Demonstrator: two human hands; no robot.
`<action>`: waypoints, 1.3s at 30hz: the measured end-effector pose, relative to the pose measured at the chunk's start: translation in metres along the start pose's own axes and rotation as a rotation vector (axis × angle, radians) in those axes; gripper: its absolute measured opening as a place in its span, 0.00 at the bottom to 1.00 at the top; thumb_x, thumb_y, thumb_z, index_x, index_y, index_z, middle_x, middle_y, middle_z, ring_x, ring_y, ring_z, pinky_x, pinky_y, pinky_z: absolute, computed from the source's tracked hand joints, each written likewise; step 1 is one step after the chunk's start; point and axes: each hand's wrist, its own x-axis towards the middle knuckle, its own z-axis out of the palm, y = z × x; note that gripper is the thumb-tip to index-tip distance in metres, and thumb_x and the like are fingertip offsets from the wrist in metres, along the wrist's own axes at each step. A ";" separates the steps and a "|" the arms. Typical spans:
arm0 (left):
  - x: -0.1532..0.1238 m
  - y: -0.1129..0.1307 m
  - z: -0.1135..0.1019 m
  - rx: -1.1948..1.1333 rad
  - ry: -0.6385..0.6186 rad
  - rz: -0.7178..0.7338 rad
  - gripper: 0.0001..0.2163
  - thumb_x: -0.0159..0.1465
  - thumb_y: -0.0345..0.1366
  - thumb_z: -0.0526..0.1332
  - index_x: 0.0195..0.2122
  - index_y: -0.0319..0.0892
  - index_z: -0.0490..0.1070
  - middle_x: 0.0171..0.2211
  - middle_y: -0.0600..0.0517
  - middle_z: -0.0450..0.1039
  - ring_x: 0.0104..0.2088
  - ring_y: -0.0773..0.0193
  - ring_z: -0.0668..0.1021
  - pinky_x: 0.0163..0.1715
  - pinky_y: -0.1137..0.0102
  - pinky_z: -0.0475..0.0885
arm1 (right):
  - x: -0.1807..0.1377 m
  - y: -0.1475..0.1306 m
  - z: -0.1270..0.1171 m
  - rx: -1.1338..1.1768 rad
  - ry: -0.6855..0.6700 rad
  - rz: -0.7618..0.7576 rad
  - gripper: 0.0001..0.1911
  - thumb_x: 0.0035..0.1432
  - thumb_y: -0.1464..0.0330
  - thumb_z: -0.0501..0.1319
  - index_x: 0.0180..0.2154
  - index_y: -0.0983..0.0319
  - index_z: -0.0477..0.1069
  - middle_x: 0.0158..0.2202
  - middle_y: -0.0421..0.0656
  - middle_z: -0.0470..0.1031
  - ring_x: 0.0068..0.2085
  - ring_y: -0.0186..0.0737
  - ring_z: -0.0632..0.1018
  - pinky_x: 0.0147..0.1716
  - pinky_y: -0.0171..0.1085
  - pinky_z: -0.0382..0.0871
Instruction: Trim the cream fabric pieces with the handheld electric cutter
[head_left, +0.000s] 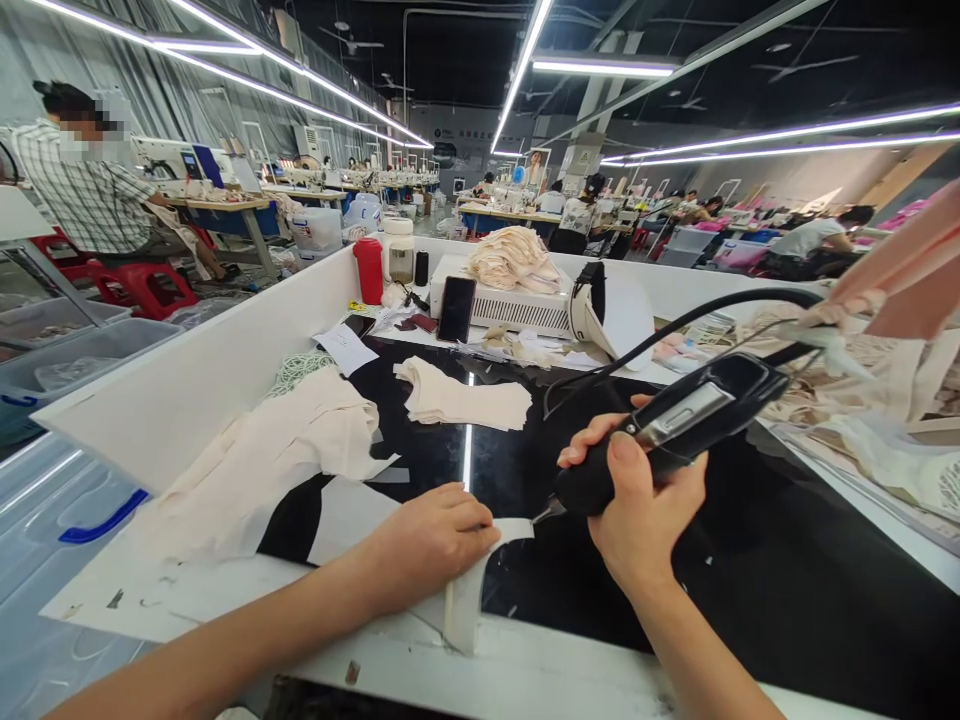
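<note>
We press our left hand, fingers together, onto the pale curved piece; right of that piece, our right hand has its fingers wrapped round the black tool, tip at the piece's end. Beyond the piece lies a fabric stack, then a phone.

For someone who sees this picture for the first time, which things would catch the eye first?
Probably the black handheld tool in the right hand, its tip close to a white strip under the left hand. Next, perhaps the red cup at far left and cream fabric pile on the white box behind.
</note>
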 end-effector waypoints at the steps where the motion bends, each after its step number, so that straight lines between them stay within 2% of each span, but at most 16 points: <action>1: 0.000 0.000 0.000 -0.002 -0.001 0.001 0.07 0.78 0.25 0.58 0.49 0.37 0.76 0.44 0.47 0.80 0.44 0.62 0.81 0.59 0.62 0.77 | 0.000 -0.001 0.001 0.002 0.008 0.004 0.23 0.60 0.58 0.76 0.50 0.55 0.70 0.30 0.34 0.78 0.24 0.36 0.78 0.26 0.39 0.78; 5: 0.001 0.000 -0.001 -0.017 -0.005 -0.008 0.09 0.78 0.24 0.56 0.49 0.38 0.77 0.43 0.48 0.80 0.43 0.62 0.81 0.57 0.63 0.78 | 0.000 -0.005 0.011 0.041 0.029 0.010 0.22 0.58 0.57 0.76 0.47 0.56 0.70 0.29 0.33 0.78 0.23 0.35 0.77 0.24 0.38 0.78; 12: 0.001 -0.001 0.002 -0.030 0.018 0.000 0.09 0.78 0.24 0.56 0.47 0.37 0.76 0.43 0.48 0.80 0.42 0.62 0.81 0.54 0.63 0.80 | -0.005 -0.001 0.024 0.099 -0.032 0.030 0.20 0.60 0.59 0.75 0.48 0.55 0.70 0.30 0.33 0.78 0.23 0.34 0.77 0.24 0.37 0.78; 21: 0.004 0.000 0.000 -0.038 0.020 0.003 0.09 0.77 0.23 0.56 0.46 0.36 0.77 0.42 0.48 0.79 0.41 0.63 0.81 0.52 0.65 0.80 | -0.008 0.001 0.024 0.070 -0.058 0.038 0.18 0.63 0.61 0.73 0.49 0.54 0.70 0.30 0.34 0.78 0.23 0.34 0.78 0.26 0.38 0.79; 27: 0.004 -0.001 0.000 -0.035 0.003 0.009 0.10 0.77 0.23 0.56 0.45 0.35 0.77 0.42 0.47 0.79 0.41 0.61 0.80 0.50 0.66 0.80 | -0.002 -0.003 0.018 0.065 0.023 0.024 0.20 0.58 0.59 0.76 0.45 0.56 0.70 0.28 0.33 0.78 0.22 0.34 0.77 0.23 0.37 0.77; 39: 0.004 0.001 -0.003 -0.069 0.018 -0.046 0.10 0.79 0.27 0.56 0.47 0.38 0.78 0.41 0.47 0.80 0.41 0.61 0.80 0.48 0.66 0.80 | -0.002 -0.006 0.015 0.047 0.015 0.035 0.20 0.59 0.59 0.75 0.45 0.55 0.69 0.28 0.33 0.78 0.22 0.35 0.77 0.24 0.38 0.78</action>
